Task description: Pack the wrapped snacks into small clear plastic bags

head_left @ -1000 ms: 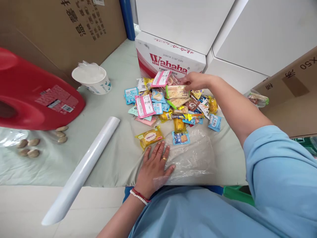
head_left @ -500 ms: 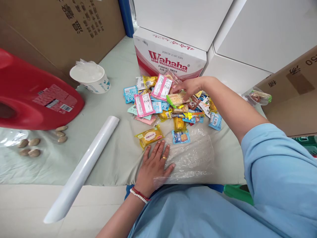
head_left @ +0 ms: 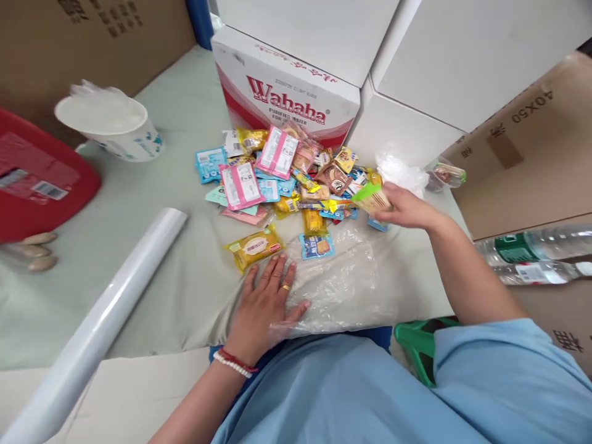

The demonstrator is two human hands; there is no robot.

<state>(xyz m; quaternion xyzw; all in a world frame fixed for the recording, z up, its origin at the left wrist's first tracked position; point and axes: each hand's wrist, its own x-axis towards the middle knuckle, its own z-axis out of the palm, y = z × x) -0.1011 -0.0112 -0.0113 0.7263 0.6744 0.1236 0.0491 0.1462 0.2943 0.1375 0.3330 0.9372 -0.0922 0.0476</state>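
Observation:
My left hand (head_left: 266, 296) lies flat with fingers spread on the cloth-covered table, its thumb side on the edge of a clear plastic bag (head_left: 342, 283). Just beyond its fingertips is a yellow snack packet (head_left: 256, 246), and a small blue packet (head_left: 317, 246) rests on the bag's far edge. My right hand (head_left: 407, 205) pinches a green-and-cream wafer packet (head_left: 371, 199), held at the right end of a heap of wrapped snacks. Pink-striped packets (head_left: 240, 184), blue sachets and a brown packet (head_left: 333, 177) make up part of that heap.
A white Wahaha carton (head_left: 287, 86) stands behind the heap. To the left are a paper tub (head_left: 111, 126), a red jug (head_left: 41, 172) and a long white roll (head_left: 102, 314) overhanging the table's front edge. Plastic bottles (head_left: 541, 243) lie in a cardboard box at right.
My right hand has lifted the wafer packet off the heap and carried it right. My left hand stays flat on the bag. The view has shifted towards the right.

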